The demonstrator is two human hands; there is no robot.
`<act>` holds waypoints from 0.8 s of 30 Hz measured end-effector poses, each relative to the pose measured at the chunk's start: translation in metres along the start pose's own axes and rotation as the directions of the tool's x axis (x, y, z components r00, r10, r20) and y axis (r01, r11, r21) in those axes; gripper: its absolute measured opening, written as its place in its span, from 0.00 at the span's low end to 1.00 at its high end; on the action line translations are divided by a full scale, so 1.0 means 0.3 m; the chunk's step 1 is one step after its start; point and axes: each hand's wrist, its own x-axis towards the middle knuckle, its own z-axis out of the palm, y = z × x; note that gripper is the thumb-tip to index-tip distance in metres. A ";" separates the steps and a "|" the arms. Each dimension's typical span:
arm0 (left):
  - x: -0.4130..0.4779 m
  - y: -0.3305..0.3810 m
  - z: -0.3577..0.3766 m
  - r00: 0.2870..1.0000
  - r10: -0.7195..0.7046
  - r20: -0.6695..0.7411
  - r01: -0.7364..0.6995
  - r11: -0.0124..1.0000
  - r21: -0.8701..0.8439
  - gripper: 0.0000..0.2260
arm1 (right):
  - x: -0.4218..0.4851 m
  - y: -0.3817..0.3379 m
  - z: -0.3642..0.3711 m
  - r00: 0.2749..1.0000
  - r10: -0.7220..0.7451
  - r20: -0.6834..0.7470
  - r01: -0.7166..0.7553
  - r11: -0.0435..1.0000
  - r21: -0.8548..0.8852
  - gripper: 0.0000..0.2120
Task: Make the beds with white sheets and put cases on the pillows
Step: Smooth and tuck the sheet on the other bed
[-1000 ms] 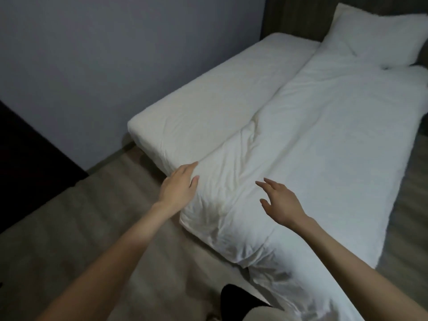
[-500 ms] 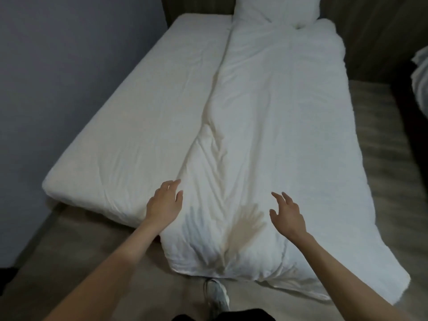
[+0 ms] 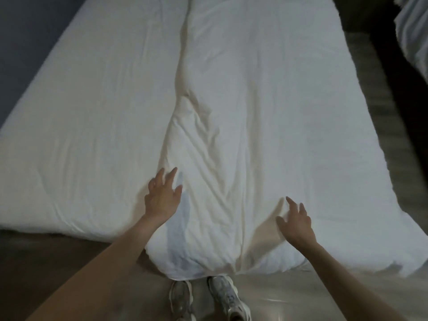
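A white duvet (image 3: 266, 112) lies lengthwise over the right half of the low bed (image 3: 34, 218) in front of me, its left edge a soft ridge running up the middle. The left half shows a smooth white sheet (image 3: 92, 112). Creases fan across the duvet's near end, which spills over the foot toward me and off the right side.

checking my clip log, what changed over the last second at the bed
The person stepped round from the bed's corner to its foot; both shoes now show. The left hand and right hand dropped closer to the duvet, fingers spread, gripping nothing; contact is unclear. The duvet stayed lying along the right half of the mattress.
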 end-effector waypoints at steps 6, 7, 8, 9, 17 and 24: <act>0.112 -0.093 0.172 0.999 0.032 0.017 -0.034 0.991 0.130 0.34 | 0.079 0.015 0.138 0.972 0.185 -0.145 -0.182 0.983 0.032 0.40; 0.124 -0.108 0.195 0.999 0.052 -0.013 -0.049 0.984 0.171 0.34 | 0.090 0.020 0.146 0.962 0.215 -0.168 -0.211 0.977 0.046 0.43; 0.134 -0.123 0.216 0.996 0.073 -0.044 -0.063 0.978 0.200 0.33 | 0.097 0.026 0.152 0.953 0.235 -0.190 -0.226 0.972 0.064 0.44; 0.144 -0.132 0.234 0.993 0.093 -0.077 -0.075 0.973 0.218 0.32 | 0.105 0.035 0.155 0.947 0.235 -0.220 -0.223 0.972 0.077 0.46; 0.178 -0.156 0.271 0.974 -0.054 -0.222 0.048 0.998 -0.033 0.26 | 0.114 0.046 0.182 0.910 0.312 -0.272 -0.270 0.946 0.180 0.42; 0.031 -0.127 0.085 0.947 -0.166 -0.274 0.057 0.929 -0.365 0.17 | -0.041 -0.043 0.067 0.854 0.123 -0.505 0.104 0.912 0.398 0.20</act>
